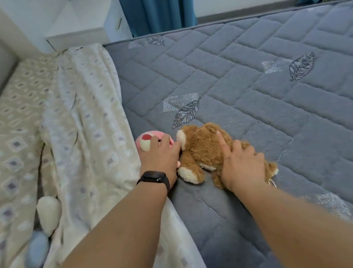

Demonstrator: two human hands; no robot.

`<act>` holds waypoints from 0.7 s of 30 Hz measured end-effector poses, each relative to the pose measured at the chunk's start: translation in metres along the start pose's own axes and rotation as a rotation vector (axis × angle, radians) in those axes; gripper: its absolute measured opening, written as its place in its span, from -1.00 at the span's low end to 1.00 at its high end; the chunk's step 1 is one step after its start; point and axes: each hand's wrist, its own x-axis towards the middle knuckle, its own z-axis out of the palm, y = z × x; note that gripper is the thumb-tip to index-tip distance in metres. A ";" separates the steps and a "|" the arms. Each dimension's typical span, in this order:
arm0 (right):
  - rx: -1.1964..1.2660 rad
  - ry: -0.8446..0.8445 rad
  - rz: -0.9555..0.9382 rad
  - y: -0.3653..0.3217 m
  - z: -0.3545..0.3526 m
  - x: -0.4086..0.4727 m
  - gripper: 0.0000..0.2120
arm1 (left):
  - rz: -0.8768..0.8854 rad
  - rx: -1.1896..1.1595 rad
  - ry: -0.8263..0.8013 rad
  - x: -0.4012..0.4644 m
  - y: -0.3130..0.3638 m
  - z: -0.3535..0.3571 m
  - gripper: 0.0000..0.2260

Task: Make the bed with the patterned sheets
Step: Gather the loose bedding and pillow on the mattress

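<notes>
Lying bunched, cream diamond-patterned sheet (84, 116), bare grey quilted mattress (252, 62)

Left arm: bare, stretched forward, a dark band at the wrist.
Left grip (162, 153): palm down, fingers curled over a round pink toy.
Right arm: bare, stretched forward alongside.
Right grip (242, 165): clutching brown plush, forefinger pointing straight ahead.
</notes>
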 end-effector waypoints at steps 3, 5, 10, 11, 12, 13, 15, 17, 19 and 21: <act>0.032 -0.101 0.015 0.013 -0.004 -0.029 -0.28 | 0.041 0.007 -0.096 -0.048 -0.001 -0.005 -0.52; 0.061 -0.201 0.037 0.027 0.009 -0.076 -0.27 | 0.083 -0.087 -0.168 -0.096 -0.002 0.001 -0.56; 0.407 -0.423 0.164 0.082 -0.014 -0.203 -0.14 | 0.396 -0.078 -0.044 -0.205 -0.006 -0.054 -0.48; 0.486 -0.465 0.201 0.091 -0.033 -0.229 -0.05 | 0.439 -0.070 0.037 -0.224 -0.008 -0.082 -0.47; 0.553 -0.484 0.155 0.095 -0.048 -0.249 -0.06 | 0.470 -0.091 0.089 -0.231 -0.006 -0.103 -0.46; 0.604 -0.451 0.121 0.106 -0.082 -0.284 -0.09 | 0.497 -0.141 0.154 -0.246 -0.002 -0.144 -0.43; 0.668 -0.346 0.168 0.117 -0.152 -0.334 -0.04 | 0.461 -0.245 0.228 -0.267 0.001 -0.231 -0.36; 0.781 -0.329 0.271 0.124 -0.209 -0.383 0.04 | 0.411 -0.421 0.276 -0.294 0.012 -0.308 -0.38; 0.885 -0.254 0.275 0.122 -0.266 -0.419 0.08 | 0.301 -0.610 0.322 -0.327 0.020 -0.372 -0.44; 1.001 -0.172 0.246 0.118 -0.316 -0.448 0.06 | 0.204 -0.841 0.338 -0.361 0.028 -0.417 -0.46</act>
